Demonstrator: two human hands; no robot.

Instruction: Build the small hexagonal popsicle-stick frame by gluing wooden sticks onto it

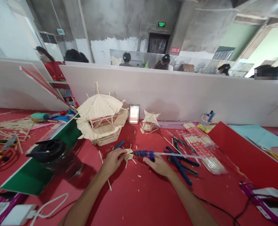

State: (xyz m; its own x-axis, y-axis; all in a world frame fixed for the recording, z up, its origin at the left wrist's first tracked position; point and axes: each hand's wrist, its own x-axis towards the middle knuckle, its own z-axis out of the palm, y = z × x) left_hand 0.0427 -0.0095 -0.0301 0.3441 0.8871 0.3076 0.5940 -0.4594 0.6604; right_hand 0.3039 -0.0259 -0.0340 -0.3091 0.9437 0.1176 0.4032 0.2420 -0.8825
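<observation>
My right hand is closed around a blue hot glue gun, with a long clear glue stick running out of its back to the right. The gun's nozzle points left and meets a small hexagonal stick frame with sticks radiating from it. At the frame's left edge, my left hand pinches it, fingertips together. A blue pen-like tool lies just behind my left hand. Farther back stand a large pavilion model of wooden sticks and a smaller one.
Blue-handled pliers and bagged stick bundles lie on the right. A dark bottle stands left by a green divider. A red divider borders the right. A white partition runs behind, people beyond it.
</observation>
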